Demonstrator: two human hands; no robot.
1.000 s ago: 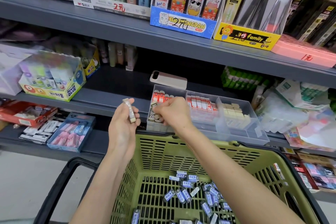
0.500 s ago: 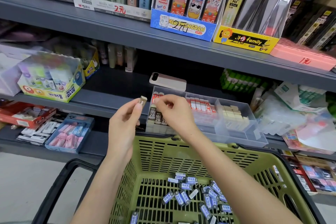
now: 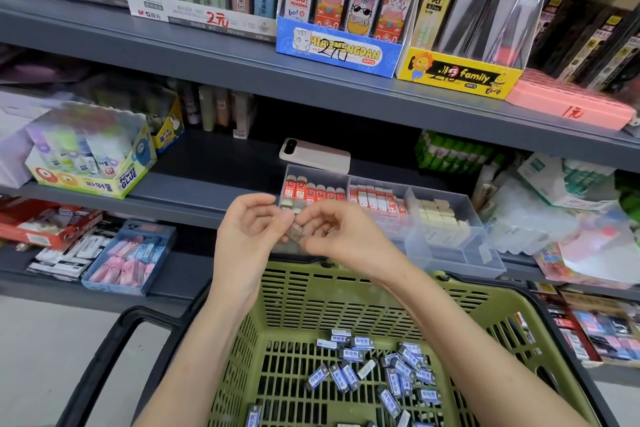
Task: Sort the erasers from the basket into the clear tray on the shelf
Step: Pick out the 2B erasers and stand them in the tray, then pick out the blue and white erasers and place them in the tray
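Head view: 1 blurred eraser [image 3: 295, 231] hangs above the green basket [image 3: 346, 293], just before the clear tray [image 3: 453, 253]; its long axis slants down-right; left hand [image 3: 247, 236] and right hand [image 3: 346, 236] pinch its ends, fingers curled.

A stationery shop is shown. Tiered grey metal shelves [image 3: 242, 73] are packed with retail display boxes: a blue carton [image 3: 339, 48] and a yellow carton [image 3: 457, 74] of pencil leads, and a glue-stick box [image 3: 93, 180]. Handwritten prices [image 3: 217, 19] are marked on box fronts. A green plastic shopping basket [image 3: 346, 291] is seen in front of the shelves, with wrapped erasers [image 3: 341, 376] scattered in it.
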